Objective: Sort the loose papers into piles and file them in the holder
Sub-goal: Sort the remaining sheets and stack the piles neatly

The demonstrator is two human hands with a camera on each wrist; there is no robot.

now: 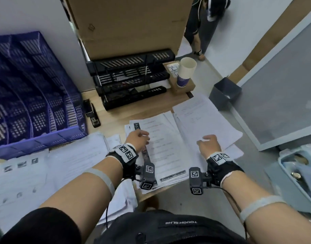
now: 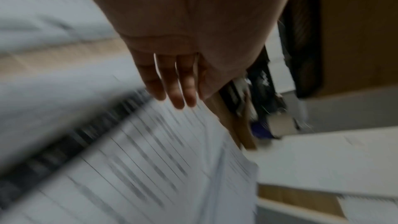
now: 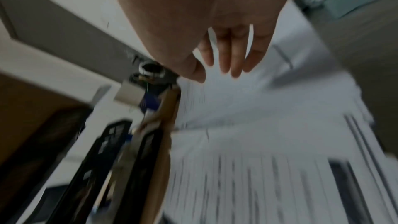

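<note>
Loose printed papers cover the wooden desk in the head view: a middle pile, a right pile hanging over the desk edge, and a left spread. The black tiered paper holder stands at the back of the desk. My left hand hovers over the upper left corner of the middle pile, fingers straight and holding nothing. My right hand hovers over the seam between the middle and right piles, fingers spread and empty. Both wrist views are motion-blurred.
A blue plastic crate fills the left of the desk, with a black stapler beside it. A large cardboard box rises behind the holder; a paper cup sits to its right. A grey bin and another person are on the floor side.
</note>
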